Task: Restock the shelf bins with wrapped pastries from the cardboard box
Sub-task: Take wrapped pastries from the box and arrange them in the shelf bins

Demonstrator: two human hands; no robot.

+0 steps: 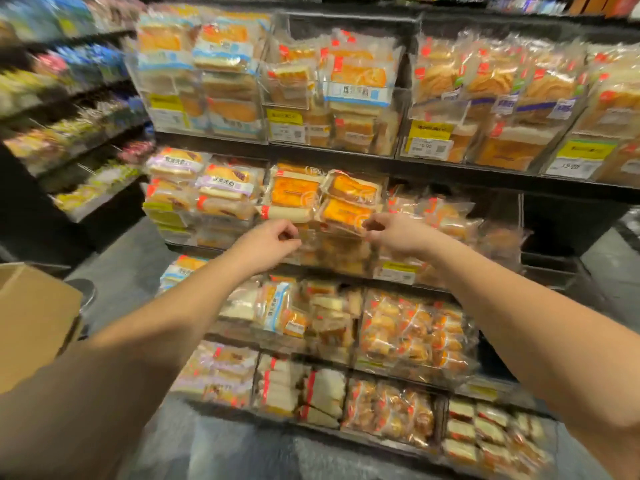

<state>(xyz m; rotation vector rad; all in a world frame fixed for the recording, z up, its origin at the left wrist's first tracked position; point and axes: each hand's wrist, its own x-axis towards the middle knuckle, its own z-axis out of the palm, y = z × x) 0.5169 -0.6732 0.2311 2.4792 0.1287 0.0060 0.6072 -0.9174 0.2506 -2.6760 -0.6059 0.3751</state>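
Both my arms reach to the middle shelf bin, a clear bin piled with wrapped pastries. My right hand pinches the wrapper edge of an orange wrapped pastry lying on top of the pile. My left hand hovers just left of it, below a pale roll-shaped pastry, with fingers and thumb curled together. Blur hides whether they hold a wrapper edge. The brown cardboard box stands at the left edge beside my left arm, and its inside is out of sight.
Black shelves hold clear bins of packaged breads above and below my hands, with yellow price tags on the bin fronts. Another shelf unit of snacks runs along the left. A dark gap lies at the right.
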